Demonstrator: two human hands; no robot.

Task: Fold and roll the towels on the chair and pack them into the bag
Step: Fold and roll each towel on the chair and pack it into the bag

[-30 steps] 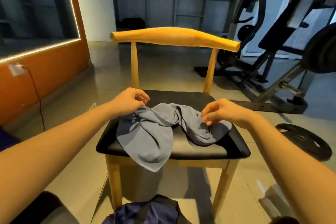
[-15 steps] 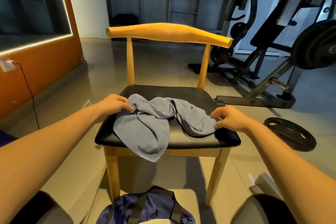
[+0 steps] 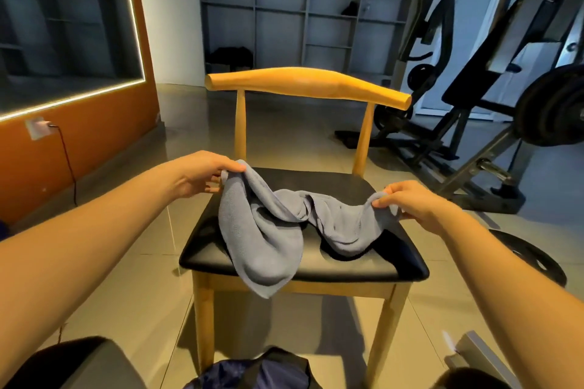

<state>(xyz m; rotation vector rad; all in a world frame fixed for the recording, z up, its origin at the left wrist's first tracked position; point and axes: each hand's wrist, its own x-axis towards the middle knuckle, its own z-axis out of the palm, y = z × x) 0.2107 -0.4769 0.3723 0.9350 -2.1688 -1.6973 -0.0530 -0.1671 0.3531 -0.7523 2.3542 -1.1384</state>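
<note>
While both hands pinch opposite ends of the grey towel (image 3: 271, 230), the step in hand reads as opening it out, ahead of any fold. Left hand (image 3: 202, 172) grips the far-left corner, fingers curled round the cloth. Right hand (image 3: 407, 202) pinches the right end between thumb and fingers. Both ends are lifted a little. The middle is twisted and sags onto the black seat of the chair (image 3: 363, 265), with one lobe hanging over the near edge. Not folded, not rolled. Next move likely calls for pulling the ends apart to undo the twist, then laying it flat. Dark blue bag (image 3: 252, 373) on the floor, near, partly out of view. Gym machine (image 3: 474, 88) far right.
</note>
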